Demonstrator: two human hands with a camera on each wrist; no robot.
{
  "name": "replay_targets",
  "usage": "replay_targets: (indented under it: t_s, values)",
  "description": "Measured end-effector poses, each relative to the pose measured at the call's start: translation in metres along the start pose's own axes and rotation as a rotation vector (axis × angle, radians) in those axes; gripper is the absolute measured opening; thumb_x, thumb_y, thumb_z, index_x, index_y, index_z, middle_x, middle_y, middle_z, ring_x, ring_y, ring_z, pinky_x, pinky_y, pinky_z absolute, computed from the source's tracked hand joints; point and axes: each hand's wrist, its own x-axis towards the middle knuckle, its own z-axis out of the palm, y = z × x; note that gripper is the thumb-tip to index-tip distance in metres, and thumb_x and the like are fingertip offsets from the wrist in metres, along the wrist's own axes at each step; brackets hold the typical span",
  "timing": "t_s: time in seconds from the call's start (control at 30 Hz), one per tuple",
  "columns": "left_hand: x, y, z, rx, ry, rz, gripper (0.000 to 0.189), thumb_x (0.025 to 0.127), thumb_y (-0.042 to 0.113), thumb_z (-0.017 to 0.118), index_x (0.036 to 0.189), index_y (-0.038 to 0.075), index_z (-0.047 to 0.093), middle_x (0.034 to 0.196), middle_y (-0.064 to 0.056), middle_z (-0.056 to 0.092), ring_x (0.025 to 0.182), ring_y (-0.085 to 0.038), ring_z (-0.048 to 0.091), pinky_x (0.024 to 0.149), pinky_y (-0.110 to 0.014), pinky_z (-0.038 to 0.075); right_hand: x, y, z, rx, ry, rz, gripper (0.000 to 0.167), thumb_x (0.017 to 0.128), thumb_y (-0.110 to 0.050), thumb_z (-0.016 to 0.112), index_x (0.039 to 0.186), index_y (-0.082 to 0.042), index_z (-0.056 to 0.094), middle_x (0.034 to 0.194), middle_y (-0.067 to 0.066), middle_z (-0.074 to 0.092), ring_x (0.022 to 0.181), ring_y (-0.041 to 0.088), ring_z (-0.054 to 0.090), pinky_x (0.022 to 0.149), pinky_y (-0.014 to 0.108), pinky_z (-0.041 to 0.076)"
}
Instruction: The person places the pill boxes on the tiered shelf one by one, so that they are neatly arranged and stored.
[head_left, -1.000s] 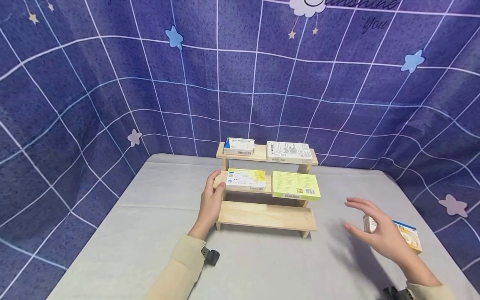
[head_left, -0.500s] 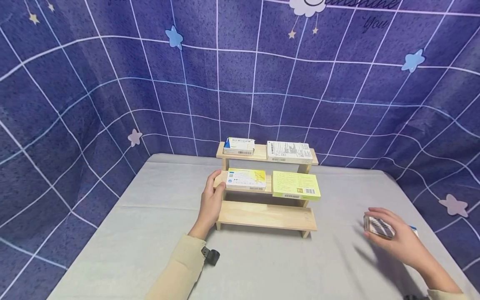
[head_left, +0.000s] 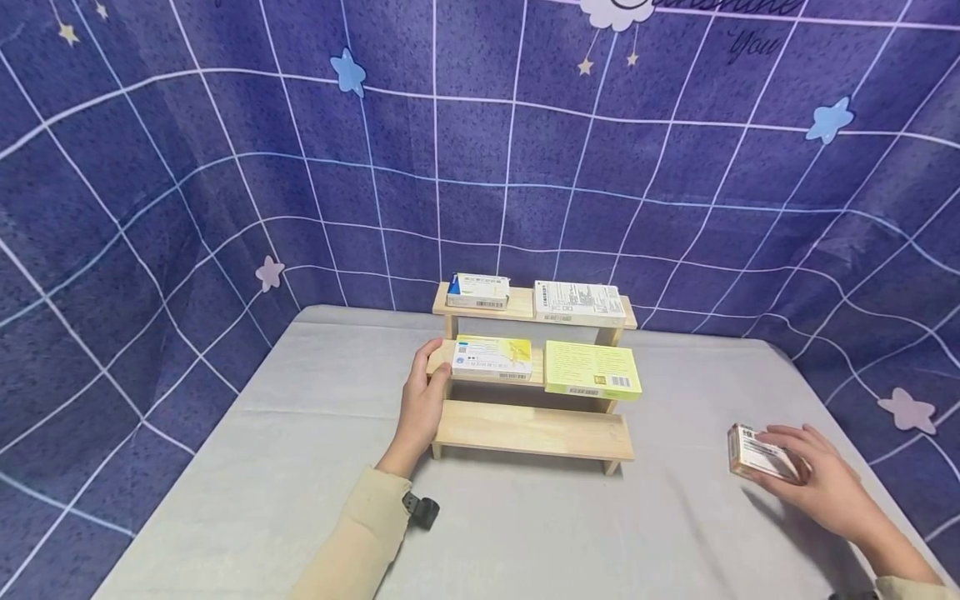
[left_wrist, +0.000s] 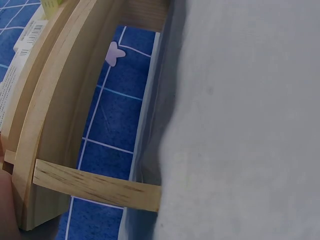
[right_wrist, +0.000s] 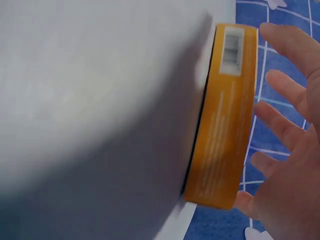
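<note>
My left hand (head_left: 422,400) grips the left end of the middle step of a three-tier wooden display rack (head_left: 532,429). In the left wrist view, part of that hand (left_wrist: 7,205) shows at the edge beside the wooden rack (left_wrist: 65,110). On the right of the table my right hand (head_left: 821,479) is over a small carton (head_left: 765,458) with a white printed face. The right wrist view shows the orange side of this carton (right_wrist: 220,120), with a barcode label. There, the fingers of the right hand (right_wrist: 290,130) are spread and slightly bent alongside it.
On the top step lie a small white-and-blue carton (head_left: 477,292) and a white printed carton (head_left: 579,304). The middle step bears a white-and-yellow carton (head_left: 491,358) and a lime-yellow carton (head_left: 592,369). Grey cloth covers the table (head_left: 300,467); a blue grid curtain (head_left: 480,150) hangs behind.
My right hand has moved right and down to the carton, then a little further right along it, uncovering its left end. The left hand stays on the rack.
</note>
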Motion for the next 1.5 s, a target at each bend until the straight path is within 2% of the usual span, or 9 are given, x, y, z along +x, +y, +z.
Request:
replay_targets:
  t_s: [0.1,0.27,0.33,0.5,0.6,0.83,1.0,1.33,1.5]
  values:
    - [0.0,0.0,0.0,0.0,0.0,0.001,0.043,0.105,0.03,0.043,0.148,0.033,0.038,0.152,0.001,0.039,0.136,-0.02,0.038,0.109,-0.05,0.031,-0.003,0.006,-0.001,0.004,-0.002,-0.02,0.06,0.048,0.002,0.092,0.104,-0.002,0.069,0.118,-0.012,0.057,0.12,-0.009,0.039,0.113,0.02,0.011]
    - [-0.001,0.0,0.0,-0.004,-0.003,0.001,0.043,0.105,0.03,0.043,0.148,0.033,0.038,0.151,0.001,0.039,0.136,-0.02,0.038,0.109,-0.05,0.03,-0.009,0.011,-0.003,0.037,-0.008,0.002,0.062,0.047,0.007,0.091,0.105,0.002,0.069,0.109,0.011,0.057,0.11,-0.005,0.043,0.099,0.008,0.025]
    - [-0.001,0.001,0.001,-0.004,-0.003,0.002,0.043,0.105,0.03,0.043,0.148,0.032,0.038,0.151,0.001,0.04,0.138,-0.019,0.036,0.111,-0.049,0.028,-0.011,0.012,-0.003,0.065,-0.027,0.04,0.061,0.05,0.009,0.09,0.107,0.004,0.068,0.112,0.01,0.054,0.109,-0.005,0.042,0.091,0.003,0.029]
    - [-0.001,0.0,0.001,-0.01,-0.009,0.008,0.044,0.105,0.03,0.042,0.149,0.03,0.037,0.151,-0.001,0.04,0.137,-0.02,0.037,0.11,-0.05,0.029,-0.016,0.015,-0.003,0.124,-0.068,0.109,0.056,0.059,0.014,0.086,0.11,0.006,0.065,0.12,-0.006,0.048,0.111,-0.008,0.04,0.089,0.001,0.033]
    - [-0.001,0.0,0.001,-0.014,-0.012,0.011,0.044,0.105,0.03,0.042,0.149,0.031,0.037,0.152,-0.001,0.039,0.136,-0.021,0.038,0.109,-0.05,0.03,-0.017,0.017,-0.003,0.128,-0.064,0.108,0.056,0.059,0.015,0.085,0.11,0.006,0.065,0.118,-0.008,0.051,0.109,-0.006,0.042,0.087,0.002,0.036]
    - [-0.001,-0.001,0.002,-0.011,-0.005,0.013,0.043,0.105,0.029,0.042,0.148,0.032,0.038,0.15,-0.002,0.041,0.115,-0.024,0.049,0.101,-0.048,0.036,-0.017,0.015,-0.002,0.134,-0.064,0.114,0.054,0.06,0.014,0.086,0.109,0.005,0.066,0.117,-0.006,0.055,0.108,-0.006,0.046,0.088,0.003,0.037]
    - [-0.001,-0.001,0.001,-0.009,-0.001,0.009,0.043,0.105,0.028,0.043,0.147,0.032,0.038,0.147,-0.002,0.043,0.103,-0.024,0.05,0.092,-0.045,0.039,-0.01,0.003,-0.003,0.152,-0.057,0.094,0.055,0.059,0.015,0.086,0.11,0.005,0.067,0.12,-0.007,0.055,0.11,-0.004,0.046,0.09,0.004,0.036]
    - [-0.002,0.001,0.0,-0.001,0.002,-0.003,0.043,0.105,0.028,0.043,0.147,0.033,0.038,0.141,-0.003,0.049,0.087,-0.025,0.048,0.078,-0.041,0.039,0.011,-0.039,-0.003,0.152,-0.073,0.038,0.061,0.057,0.011,0.089,0.113,-0.003,0.069,0.122,0.006,0.057,0.112,0.0,0.047,0.09,0.006,0.034]
    - [-0.002,0.002,0.001,0.001,0.005,-0.003,0.043,0.105,0.028,0.043,0.147,0.034,0.039,0.139,-0.003,0.05,0.085,-0.024,0.048,0.076,-0.04,0.039,0.021,-0.061,0.0,0.174,-0.1,0.018,0.062,0.059,0.008,0.09,0.116,-0.005,0.069,0.124,0.012,0.056,0.114,0.003,0.046,0.089,0.007,0.037]
